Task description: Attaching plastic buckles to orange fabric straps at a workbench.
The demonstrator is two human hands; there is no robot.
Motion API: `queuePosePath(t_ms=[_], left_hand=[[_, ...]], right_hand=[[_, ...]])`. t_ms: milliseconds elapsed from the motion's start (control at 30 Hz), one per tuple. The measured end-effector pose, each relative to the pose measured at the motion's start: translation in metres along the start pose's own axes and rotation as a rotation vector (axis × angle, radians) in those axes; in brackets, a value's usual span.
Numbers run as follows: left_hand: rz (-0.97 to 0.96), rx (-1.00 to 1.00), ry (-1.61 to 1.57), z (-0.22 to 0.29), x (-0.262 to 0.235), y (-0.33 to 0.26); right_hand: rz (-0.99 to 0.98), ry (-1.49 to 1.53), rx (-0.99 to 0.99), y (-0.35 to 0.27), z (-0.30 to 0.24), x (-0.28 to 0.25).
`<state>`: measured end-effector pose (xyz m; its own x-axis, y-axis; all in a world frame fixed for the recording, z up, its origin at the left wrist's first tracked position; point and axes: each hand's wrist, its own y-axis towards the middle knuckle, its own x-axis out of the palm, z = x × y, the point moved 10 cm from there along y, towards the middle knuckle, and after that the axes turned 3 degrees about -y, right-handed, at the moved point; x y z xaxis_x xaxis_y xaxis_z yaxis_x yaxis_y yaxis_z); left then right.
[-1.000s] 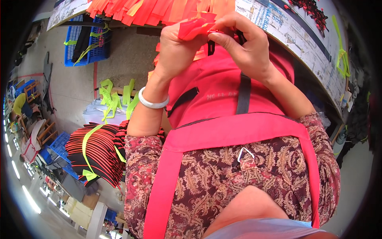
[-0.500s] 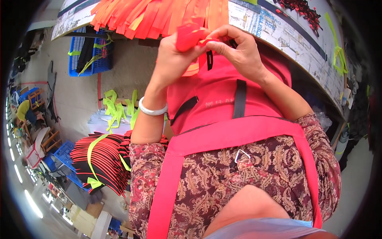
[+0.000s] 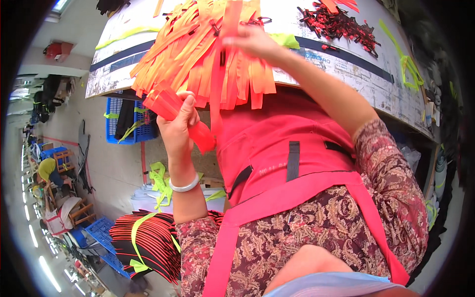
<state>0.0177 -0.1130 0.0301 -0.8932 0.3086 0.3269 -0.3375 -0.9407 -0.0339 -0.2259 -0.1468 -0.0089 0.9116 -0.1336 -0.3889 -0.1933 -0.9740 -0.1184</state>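
Observation:
My left hand (image 3: 180, 121) is closed around a folded bundle of bright red-orange strips (image 3: 170, 101), held in front of the table edge. Over the table, my right hand (image 3: 255, 42) is somewhat blurred, its fingertips pinching a long red-orange strip (image 3: 217, 84). That strip lies across a pile of orange strips (image 3: 193, 59), and its lower end hangs past the table edge. A small black piece shows on it below my fingers. More black pieces show among the upper ends of the pile.
On the white table (image 3: 111, 79), a heap of small black-and-red pieces (image 3: 341, 29) lies to the right. A blue crate (image 3: 114, 131) stands beyond the table edge at left. Stacked black-and-red pieces (image 3: 148, 242) tied with yellow-green ribbon sit beside my left arm. A co-worker (image 3: 48, 171) is at far left.
My hands were together in front of me at a strip. Now they are apart: the right has moved out over the pile with one strip, the left lower and leftward with the bundle.

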Motion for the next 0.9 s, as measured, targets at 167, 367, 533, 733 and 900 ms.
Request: queuePosePath(t_ms=[167, 367, 533, 733, 900], left_hand=[[-0.104, -0.252, -0.108, -0.039, 0.018, -0.005], [-0.223, -0.468, -0.201, -0.082, 0.03, -0.017], [-0.372, -0.518, -0.093, -0.099, 0.052, -0.031], [-0.447, -0.562, -0.104, -0.1, 0.068, -0.041], [-0.272, -0.469, -0.052, -0.101, 0.038, -0.025]], right_hand=[[0.29, -0.396, -0.233, 0.032, 0.0, -0.048], [-0.272, 0.126, -0.253, -0.08, -0.041, 0.057], [-0.243, 0.325, -0.092, -0.091, -0.016, 0.057], [-0.218, 0.512, 0.095, -0.099, 0.016, 0.05], [-0.184, 0.349, -0.037, -0.1, 0.008, 0.038]])
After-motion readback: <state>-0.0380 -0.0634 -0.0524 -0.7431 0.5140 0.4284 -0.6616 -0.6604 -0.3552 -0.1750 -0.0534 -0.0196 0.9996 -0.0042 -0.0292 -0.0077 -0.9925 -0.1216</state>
